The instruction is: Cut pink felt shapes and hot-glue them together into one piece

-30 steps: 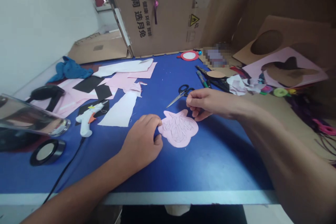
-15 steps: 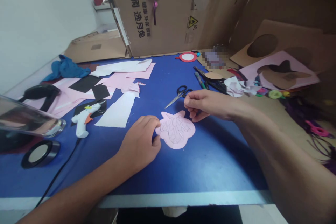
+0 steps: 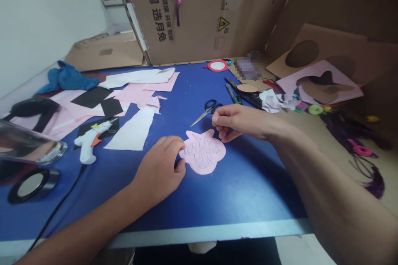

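A pink flower-shaped cutout point(image 3: 203, 153) with drawn lines lies on the blue table in front of me. My left hand point(image 3: 163, 161) pinches its left edge between thumb and fingers. Just past its upper right side is my right hand point(image 3: 231, 122), thumb and fingertips pressed together. Whatever the right fingers hold, if anything, is too small to make out. Scissors point(image 3: 203, 114) with black handles rest on the table beyond the cutout, their handles close to my right fingertips.
At left are a white glue gun point(image 3: 90, 143), a roll of tape point(image 3: 32, 186), a clear cylinder point(image 3: 37, 143), white fabric point(image 3: 132, 132) and a blue cloth point(image 3: 66, 76). Pens point(image 3: 231, 93), crumpled paper point(image 3: 273, 101) and purple tassels point(image 3: 376, 180) lie right. Cardboard point(image 3: 192, 29) stands behind.
The whole view has shifted slightly, so everything sits a little farther left. Both hands keep their places by the pink cutout, with the left still pinching it.
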Tool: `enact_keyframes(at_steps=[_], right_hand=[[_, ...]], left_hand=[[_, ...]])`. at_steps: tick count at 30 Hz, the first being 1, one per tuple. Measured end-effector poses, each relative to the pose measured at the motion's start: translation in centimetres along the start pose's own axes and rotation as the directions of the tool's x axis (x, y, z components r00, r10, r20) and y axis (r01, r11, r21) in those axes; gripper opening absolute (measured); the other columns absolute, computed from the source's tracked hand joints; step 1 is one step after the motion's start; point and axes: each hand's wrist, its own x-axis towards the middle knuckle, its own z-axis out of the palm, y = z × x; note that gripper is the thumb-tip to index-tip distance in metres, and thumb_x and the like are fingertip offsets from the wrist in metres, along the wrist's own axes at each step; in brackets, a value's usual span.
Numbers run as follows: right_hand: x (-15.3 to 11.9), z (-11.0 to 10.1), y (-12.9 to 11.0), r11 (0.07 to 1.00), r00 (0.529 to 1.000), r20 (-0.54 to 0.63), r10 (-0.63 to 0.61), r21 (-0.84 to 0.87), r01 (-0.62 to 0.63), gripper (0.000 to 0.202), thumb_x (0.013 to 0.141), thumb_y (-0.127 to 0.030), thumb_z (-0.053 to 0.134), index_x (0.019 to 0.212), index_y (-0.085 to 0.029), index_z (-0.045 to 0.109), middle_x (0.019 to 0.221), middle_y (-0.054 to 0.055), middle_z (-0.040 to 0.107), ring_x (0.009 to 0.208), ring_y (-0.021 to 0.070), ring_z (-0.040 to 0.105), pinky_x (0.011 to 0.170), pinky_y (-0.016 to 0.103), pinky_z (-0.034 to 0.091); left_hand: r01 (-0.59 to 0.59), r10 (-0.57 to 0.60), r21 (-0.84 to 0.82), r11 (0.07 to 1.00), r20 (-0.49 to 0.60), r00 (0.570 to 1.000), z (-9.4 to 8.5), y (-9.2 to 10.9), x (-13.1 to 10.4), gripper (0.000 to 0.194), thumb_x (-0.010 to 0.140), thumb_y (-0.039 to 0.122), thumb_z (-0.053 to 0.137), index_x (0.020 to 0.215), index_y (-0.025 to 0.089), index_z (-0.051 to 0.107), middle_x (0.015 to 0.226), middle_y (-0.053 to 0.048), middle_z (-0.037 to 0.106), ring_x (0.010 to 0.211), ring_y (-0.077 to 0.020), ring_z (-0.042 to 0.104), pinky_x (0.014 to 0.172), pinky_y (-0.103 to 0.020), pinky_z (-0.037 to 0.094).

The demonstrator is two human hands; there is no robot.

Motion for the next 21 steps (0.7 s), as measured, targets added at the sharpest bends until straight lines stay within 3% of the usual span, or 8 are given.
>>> enact_keyframes(at_steps=[21], right_hand=[[0.27,-0.33,0.31,0.999,0.999,-0.024,-0.038,-0.035,0.037,0.020,0.099,-0.023,0.072,0.080,-0.020,0.065,0.078,0.004,0.065,0.070,0.0165,0.068,0.066,0.027,0.064]], left_hand=[[-0.035,0.037,0.045,0.998,-0.024,0.999,-0.14,0.16,-0.11,0.023,0.091,0.006,0.057,0.110,0.018,0.062,0.122,-0.013,0.074,0.114,-0.0317,0.071,0.097,-0.051,0.063]])
